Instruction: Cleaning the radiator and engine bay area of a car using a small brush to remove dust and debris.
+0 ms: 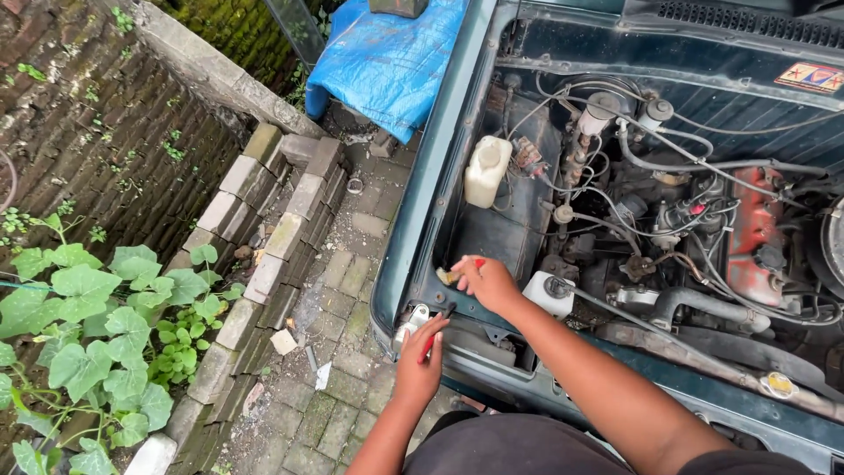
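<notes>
1. Looking down from the head view, the left hand (pixel 420 365) was closed around a red-handled tool (pixel 433 339), its tip aimed at the front left corner of the engine bay (pixel 492 233).
2. The right hand (pixel 486 283) was clamped on a small brush (pixel 450 276) just inside that corner, near the white reservoir (pixel 549 293), apparently for reach.

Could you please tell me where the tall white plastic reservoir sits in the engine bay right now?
In the head view, the white reservoir stands upright at the bay's left side, against the inner fender wall, above the right hand.
</notes>
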